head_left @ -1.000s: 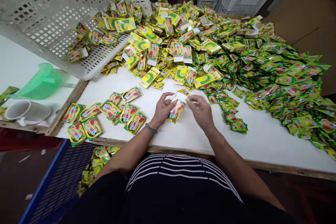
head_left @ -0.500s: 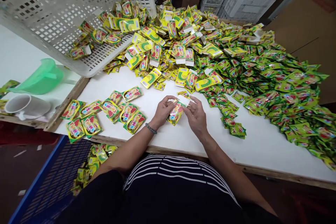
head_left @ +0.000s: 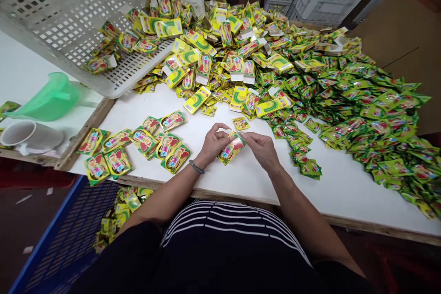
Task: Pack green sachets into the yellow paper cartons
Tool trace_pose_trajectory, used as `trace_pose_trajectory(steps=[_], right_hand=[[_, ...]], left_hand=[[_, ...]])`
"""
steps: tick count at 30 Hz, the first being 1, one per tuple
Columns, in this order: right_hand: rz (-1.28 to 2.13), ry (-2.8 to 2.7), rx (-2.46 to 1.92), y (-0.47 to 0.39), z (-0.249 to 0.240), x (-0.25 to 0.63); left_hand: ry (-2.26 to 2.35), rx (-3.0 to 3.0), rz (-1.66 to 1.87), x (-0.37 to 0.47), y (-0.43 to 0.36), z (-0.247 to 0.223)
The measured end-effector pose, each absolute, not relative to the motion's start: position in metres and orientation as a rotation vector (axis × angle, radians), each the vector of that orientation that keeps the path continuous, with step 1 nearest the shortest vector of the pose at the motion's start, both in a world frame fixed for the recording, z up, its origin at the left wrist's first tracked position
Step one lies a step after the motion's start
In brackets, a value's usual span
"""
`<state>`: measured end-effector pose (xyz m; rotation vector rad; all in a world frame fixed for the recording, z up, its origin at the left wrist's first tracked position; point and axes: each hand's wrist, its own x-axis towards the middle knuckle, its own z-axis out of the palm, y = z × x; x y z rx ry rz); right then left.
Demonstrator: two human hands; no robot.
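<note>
Between my hands, just above the white table (head_left: pixel 206 183), is a small yellow-and-green candy box (head_left: pixel 230 149) with a red picture on its front. My left hand (head_left: pixel 216 143) is closed on the box's left side, thumb on its upper edge. The fingers of my right hand (head_left: pixel 260 147) pinch the box's upper right end, at the flap. A single yellow sachet (head_left: pixel 240 123) lies on the table just beyond the box. To the left rests a loose group of similar boxes (head_left: pixel 167 146). Several green sachets (head_left: pixel 310 167) lie right of my right hand.
A tilted white crate (head_left: pixel 117 87) spills boxes onto a large heap (head_left: pixel 203 66) at the back. Green sachets (head_left: pixel 379 115) pile along the right. On the left stand a green scoop (head_left: pixel 51 101) and a white mug (head_left: pixel 32 138). Below the edge sits a blue crate (head_left: pixel 55 234) beside yellow packs.
The white flap at the box's upper end has been folded down. My right hand has turned flatter, its fingers now together at that end. The yellow sachet behind shows more fully.
</note>
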<state>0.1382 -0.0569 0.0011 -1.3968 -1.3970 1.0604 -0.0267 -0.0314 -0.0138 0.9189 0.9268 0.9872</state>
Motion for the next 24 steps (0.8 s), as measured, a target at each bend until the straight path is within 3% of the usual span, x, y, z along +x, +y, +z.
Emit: trace_pose_trajectory(steps=[3, 8, 14, 21, 24], right_hand=[[1.06, -1.323, -1.456, -0.057, 0.001, 0.137], [1.34, -0.981, -1.343, -0.053, -0.003, 0.141], [1.364, -1.193, -1.364, -0.055, 0.001, 0.153], [0.688, -1.512, -1.564, -0.088, -0.005, 0.122], [0.589, -1.538, -1.584, -0.096, -0.012, 0.107]], left_hand=[[0.924, 0.943, 0.988, -0.026, -0.032, -0.013], [0.876, 0.973, 0.935, -0.027, -0.032, -0.013], [0.861, 0.999, 0.931, -0.028, -0.032, -0.012], [0.892, 0.896, 0.981, -0.025, -0.034, -0.011], [0.93, 0.902, 0.986, -0.024, -0.034, -0.011]])
